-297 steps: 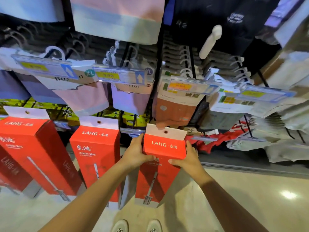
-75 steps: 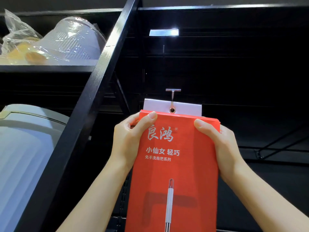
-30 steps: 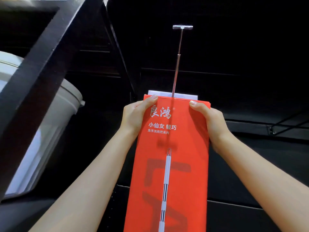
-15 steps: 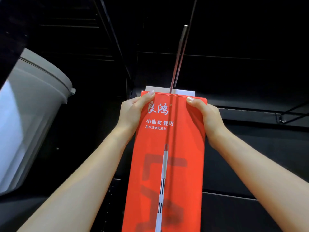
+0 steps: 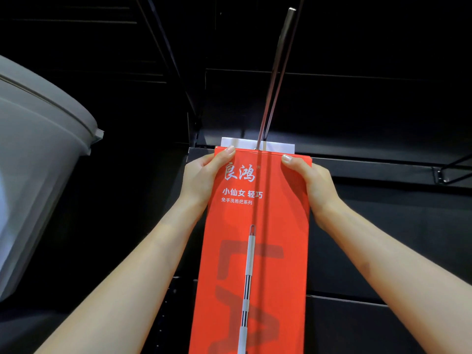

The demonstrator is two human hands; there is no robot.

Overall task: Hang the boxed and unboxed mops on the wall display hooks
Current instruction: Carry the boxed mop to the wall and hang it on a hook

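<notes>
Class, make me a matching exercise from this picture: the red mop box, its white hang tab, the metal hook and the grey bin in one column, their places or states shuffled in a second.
1 red mop box
2 white hang tab
3 metal hook
4 grey bin

a far left
b threaded through the tab
c gripped by both hands
d atop the box

1c, 2d, 3b, 4a

Dim, near-black surroundings; the red box (image 5: pixel 255 251) is brightly lit and sharp, with wide-angle stretching at the edges.
</notes>
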